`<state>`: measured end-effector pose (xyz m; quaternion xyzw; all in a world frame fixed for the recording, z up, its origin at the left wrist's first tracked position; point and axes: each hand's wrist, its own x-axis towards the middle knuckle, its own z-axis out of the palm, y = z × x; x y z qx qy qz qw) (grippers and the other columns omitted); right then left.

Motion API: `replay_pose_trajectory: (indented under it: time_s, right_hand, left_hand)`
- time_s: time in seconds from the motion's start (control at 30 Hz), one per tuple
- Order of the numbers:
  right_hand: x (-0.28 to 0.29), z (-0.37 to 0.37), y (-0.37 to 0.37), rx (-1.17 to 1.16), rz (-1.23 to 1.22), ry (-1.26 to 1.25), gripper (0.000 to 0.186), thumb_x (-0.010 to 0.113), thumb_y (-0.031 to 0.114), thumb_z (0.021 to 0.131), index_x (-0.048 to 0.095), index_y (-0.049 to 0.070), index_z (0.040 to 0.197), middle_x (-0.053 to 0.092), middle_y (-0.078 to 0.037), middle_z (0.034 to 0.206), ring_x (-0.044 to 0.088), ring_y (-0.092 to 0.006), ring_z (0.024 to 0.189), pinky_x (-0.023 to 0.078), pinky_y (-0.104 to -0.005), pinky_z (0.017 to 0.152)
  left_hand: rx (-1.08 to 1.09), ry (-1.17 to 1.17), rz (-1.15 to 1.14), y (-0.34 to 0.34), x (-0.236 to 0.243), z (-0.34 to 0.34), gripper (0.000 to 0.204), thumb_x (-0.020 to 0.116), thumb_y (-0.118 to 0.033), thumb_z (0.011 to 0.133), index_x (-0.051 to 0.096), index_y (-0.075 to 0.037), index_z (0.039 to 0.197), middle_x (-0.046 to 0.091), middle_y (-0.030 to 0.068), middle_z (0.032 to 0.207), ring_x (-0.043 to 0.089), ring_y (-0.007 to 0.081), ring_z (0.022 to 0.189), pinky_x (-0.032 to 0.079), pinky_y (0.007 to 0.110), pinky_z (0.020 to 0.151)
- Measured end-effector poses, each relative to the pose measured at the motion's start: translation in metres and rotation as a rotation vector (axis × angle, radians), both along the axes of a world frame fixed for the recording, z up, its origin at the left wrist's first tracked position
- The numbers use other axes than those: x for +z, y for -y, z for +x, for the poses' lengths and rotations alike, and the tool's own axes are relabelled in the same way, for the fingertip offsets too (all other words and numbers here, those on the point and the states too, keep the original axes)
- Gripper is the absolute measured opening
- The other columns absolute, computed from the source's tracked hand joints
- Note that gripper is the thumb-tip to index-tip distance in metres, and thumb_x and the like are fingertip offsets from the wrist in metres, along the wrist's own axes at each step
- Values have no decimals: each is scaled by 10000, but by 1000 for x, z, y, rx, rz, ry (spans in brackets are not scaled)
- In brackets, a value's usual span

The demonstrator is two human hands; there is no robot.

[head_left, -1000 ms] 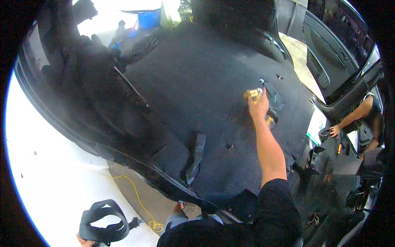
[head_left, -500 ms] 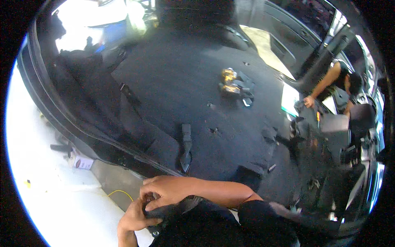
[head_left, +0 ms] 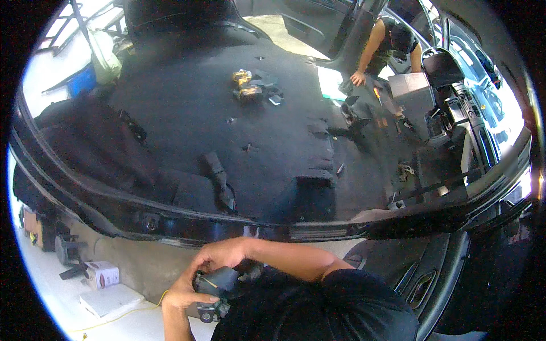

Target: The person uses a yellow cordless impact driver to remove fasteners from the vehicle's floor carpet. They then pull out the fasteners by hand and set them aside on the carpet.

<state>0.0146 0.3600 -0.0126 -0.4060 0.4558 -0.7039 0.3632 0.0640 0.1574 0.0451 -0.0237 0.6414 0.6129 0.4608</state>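
In front of my body, outside the vehicle's door sill, both hands are on a dark grey plastic part (head_left: 219, 281) with a boxy fitting at its lower end. My left hand (head_left: 183, 291) is wrapped round its left side, the thumb lying across the front. Over the top reaches my right hand (head_left: 223, 253), fingers curled down toward the part; their tips are partly hidden. The part's exact kind cannot be made out.
Beyond the sill (head_left: 273, 230) lies a stripped vehicle floor (head_left: 187, 102) with a yellow and black power tool (head_left: 245, 85) and a belt buckle strap (head_left: 216, 173). Another person (head_left: 378, 48) leans in at the far right. A white box (head_left: 102, 275) and yellow cable (head_left: 133, 311) lie at lower left.
My view has swung, so the vehicle interior sits farther left and higher. Both hands stay on the dark part, which now shows more of its front and lower fitting.
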Motion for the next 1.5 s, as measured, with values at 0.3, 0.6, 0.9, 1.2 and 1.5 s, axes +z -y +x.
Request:
replay_pose_trajectory:
  time_s: [0.3, 0.6, 0.9, 1.2, 1.5]
  right_hand:
    - [-66, -66, -87, -901, 53, 470, 264, 640, 218, 967, 600, -11, 1093, 651, -98, 852, 663, -161, 619, 534, -297, 537]
    - [-152, -266, -174, -1268, -33, 1162, 357, 578, 286, 999, 557, -46, 1127, 641, -181, 958, 686, -300, 871, 566, -422, 716]
    - [-155, -263, -188, -1408, 258, 617, 646, 649, 309, 941, 416, 27, 1474, 668, -112, 1099, 663, -200, 863, 505, -324, 669]
    - [-242, 48, -129, -911, 839, 411, 353, 659, 349, 879, 720, 82, 1103, 724, -130, 988, 693, -252, 886, 535, -383, 806]
    - [-315, 208, -84, -857, 1472, 700, 382, 621, 359, 821, 733, 76, 1051, 721, -175, 925, 700, -288, 814, 553, -407, 734]
  left_hand:
    - [287, 204, 61, 36, -35, 8, 1059, 842, -4, 549, 333, 94, 1472, 505, 212, 1402, 554, 315, 1226, 403, 415, 1071]
    - [524, 349, -16, 99, -61, 63, 346, 764, -105, 773, 597, 33, 1042, 656, 169, 777, 618, 273, 514, 500, 372, 349]
    - [619, 281, -197, 58, -60, -8, 385, 740, -134, 808, 570, 11, 1122, 612, 169, 911, 572, 282, 678, 469, 405, 493]
    - [701, -45, -234, 92, -34, -67, 426, 716, -163, 844, 543, -11, 1202, 568, 168, 1044, 526, 291, 842, 439, 438, 637]
    - [970, -535, -256, 238, 37, -30, 468, 691, -192, 879, 515, -33, 1282, 523, 168, 1178, 480, 301, 1007, 408, 471, 781]
